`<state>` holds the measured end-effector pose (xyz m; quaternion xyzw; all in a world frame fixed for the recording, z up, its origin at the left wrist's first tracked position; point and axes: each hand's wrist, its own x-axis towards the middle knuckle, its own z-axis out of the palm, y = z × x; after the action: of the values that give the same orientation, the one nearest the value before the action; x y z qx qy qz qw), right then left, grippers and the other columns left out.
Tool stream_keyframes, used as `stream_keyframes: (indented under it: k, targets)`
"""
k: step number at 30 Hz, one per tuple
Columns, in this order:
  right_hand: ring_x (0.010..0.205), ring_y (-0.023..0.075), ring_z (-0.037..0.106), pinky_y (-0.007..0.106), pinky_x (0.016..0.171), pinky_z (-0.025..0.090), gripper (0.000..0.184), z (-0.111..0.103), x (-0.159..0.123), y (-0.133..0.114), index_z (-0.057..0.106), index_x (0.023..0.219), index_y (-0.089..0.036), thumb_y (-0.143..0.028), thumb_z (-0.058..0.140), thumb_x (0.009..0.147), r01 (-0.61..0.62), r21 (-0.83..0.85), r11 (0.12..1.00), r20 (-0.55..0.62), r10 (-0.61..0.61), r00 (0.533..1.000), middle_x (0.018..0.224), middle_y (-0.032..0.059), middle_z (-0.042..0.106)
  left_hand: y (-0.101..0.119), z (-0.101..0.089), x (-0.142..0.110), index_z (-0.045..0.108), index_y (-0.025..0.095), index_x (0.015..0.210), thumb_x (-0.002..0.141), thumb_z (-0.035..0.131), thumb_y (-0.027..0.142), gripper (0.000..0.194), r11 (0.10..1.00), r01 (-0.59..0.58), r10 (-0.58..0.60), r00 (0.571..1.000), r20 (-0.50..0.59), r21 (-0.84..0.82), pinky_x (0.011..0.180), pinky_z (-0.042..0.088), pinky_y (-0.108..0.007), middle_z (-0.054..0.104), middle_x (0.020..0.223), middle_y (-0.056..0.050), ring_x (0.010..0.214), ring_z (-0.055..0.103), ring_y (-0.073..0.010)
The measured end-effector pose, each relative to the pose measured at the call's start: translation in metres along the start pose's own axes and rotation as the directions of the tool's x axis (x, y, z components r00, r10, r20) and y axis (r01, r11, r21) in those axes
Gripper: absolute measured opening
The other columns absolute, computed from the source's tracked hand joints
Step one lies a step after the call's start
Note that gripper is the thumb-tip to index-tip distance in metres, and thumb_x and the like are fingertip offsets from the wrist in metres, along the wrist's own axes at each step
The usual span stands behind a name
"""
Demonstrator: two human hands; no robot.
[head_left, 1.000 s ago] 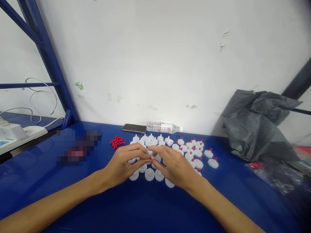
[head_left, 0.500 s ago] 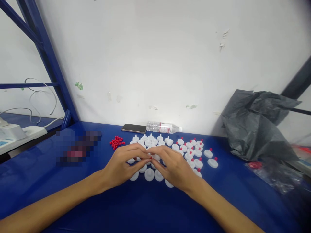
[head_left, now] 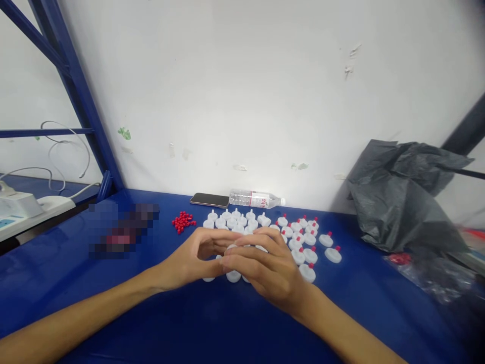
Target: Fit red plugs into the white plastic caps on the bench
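Observation:
My left hand [head_left: 187,259] and my right hand [head_left: 267,268] meet over the middle of a group of white funnel-shaped caps [head_left: 235,227]. The left fingers and thumb curve round, their tips hidden behind the right hand. Bent across in front are my right fingers, close to the left thumb tip. White shows between the fingers, but whether it is a held cap or one on the table I cannot tell. Several white caps with red tips [head_left: 309,254] lie to the right of my right hand. Small red tip caps [head_left: 183,221] form a pile beyond my left hand.
At the wall lie a black phone [head_left: 209,200] and a clear plastic bottle [head_left: 255,198]. A grey plastic bag [head_left: 405,192] stands at the right, with a clear bag [head_left: 435,275] before it. A power strip [head_left: 56,205] with cables sits at the far left of the blue table [head_left: 212,328].
My fingertips were pinched together around a small red piece. Now the left hand is rounder, the right fingers have come forward over the left thumb, and the red piece is hidden.

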<state>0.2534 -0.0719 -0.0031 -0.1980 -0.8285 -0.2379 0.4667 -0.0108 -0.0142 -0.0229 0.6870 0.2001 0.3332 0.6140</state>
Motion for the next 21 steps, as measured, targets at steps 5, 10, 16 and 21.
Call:
stream_keyframes:
  k: [5,10,16,21]
  targets:
    - [0.100,0.0177,0.099,0.038,0.104,0.081,0.033,0.003,0.004,0.002,0.097,0.130,-0.036,-0.014,0.072,0.126,0.027,-0.012,1.000,-0.023,-0.027,0.999,0.117,-0.0122,0.103,-0.001,0.000,0.002,0.104,0.027,0.142,0.087,0.123,0.042,0.060,0.985,0.121,-0.125,0.992,-0.027,-0.121,0.109,0.079,-0.040,0.103,0.132,-0.014,0.130,0.099,-0.0379]
    - [0.101,0.0180,0.098,0.041,0.091,0.079,0.033,0.004,0.003,0.002,0.098,0.130,-0.039,-0.016,0.075,0.125,0.032,-0.032,0.999,0.005,-0.032,0.999,0.118,-0.0131,0.103,-0.007,0.002,0.003,0.106,0.027,0.138,0.079,0.127,0.044,0.065,0.983,0.134,-0.144,0.987,-0.068,-0.128,0.101,0.081,-0.041,0.103,0.120,-0.014,0.117,0.101,-0.0386]
    - [0.098,0.0186,0.097,0.043,0.106,0.076,0.029,0.000,0.003,0.016,0.095,0.120,-0.039,-0.015,0.081,0.123,-0.083,-0.038,0.996,-0.024,0.083,0.996,0.114,-0.0119,0.102,0.009,-0.004,0.008,0.099,0.025,0.152,0.100,0.110,0.066,0.067,0.995,-0.009,0.025,0.986,-0.163,0.096,0.118,0.078,-0.050,0.101,0.140,-0.018,0.138,0.096,-0.0420]
    - [0.086,0.0213,0.092,0.046,0.109,0.069,0.016,-0.015,-0.007,0.058,0.092,0.119,-0.029,-0.017,0.083,0.123,-0.219,-0.134,0.967,0.019,0.223,0.975,0.105,-0.0026,0.101,0.025,-0.040,0.015,0.101,0.020,0.124,0.121,0.075,0.051,0.040,0.691,0.146,0.216,0.893,-0.395,0.708,0.110,0.071,-0.049,0.100,0.128,-0.016,0.118,0.089,-0.0360]
